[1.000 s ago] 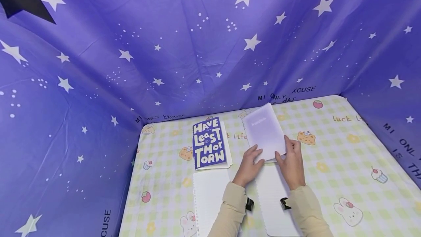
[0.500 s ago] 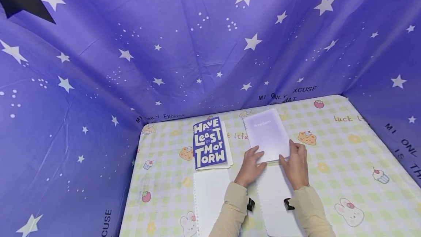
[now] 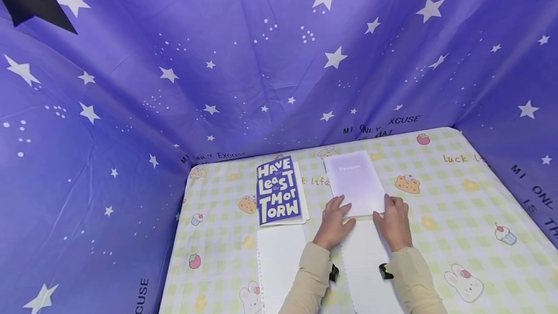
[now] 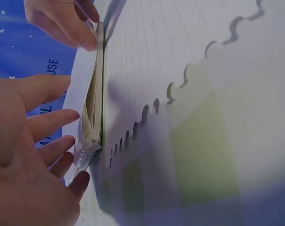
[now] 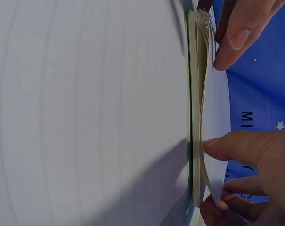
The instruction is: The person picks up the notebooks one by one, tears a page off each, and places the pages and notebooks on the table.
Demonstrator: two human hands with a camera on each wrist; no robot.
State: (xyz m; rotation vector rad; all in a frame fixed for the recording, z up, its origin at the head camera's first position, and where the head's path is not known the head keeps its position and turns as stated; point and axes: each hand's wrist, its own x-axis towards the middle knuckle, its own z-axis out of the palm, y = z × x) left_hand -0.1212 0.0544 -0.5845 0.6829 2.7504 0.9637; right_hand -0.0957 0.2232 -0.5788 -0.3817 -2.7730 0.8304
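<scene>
A spiral notebook with a pale lilac cover (image 3: 355,178) lies at the far middle of the table, its cover lifted slightly off the pages along the near edge. My left hand (image 3: 334,224) touches its near left part, with fingers extended beside the coil (image 4: 88,155) in the left wrist view. At the near right corner, my right hand (image 3: 394,222) holds the cover, the thumb at the near edge and curled fingers (image 5: 215,212) round the side. An open lined page (image 3: 370,260) lies just in front of the notebook, between my forearms.
To the left lies a blue notebook (image 3: 279,190) with large white lettering, its cover not flat. A lined white page (image 3: 281,265) extends toward me below it. A checked tablecloth (image 3: 462,227) covers the table, and a purple star-printed curtain (image 3: 279,62) hangs behind.
The lilac notebook's far edge has come down toward me, and its cover now sits flatter and straighter. Both hands have shifted slightly right with it, the right hand also a little nearer.
</scene>
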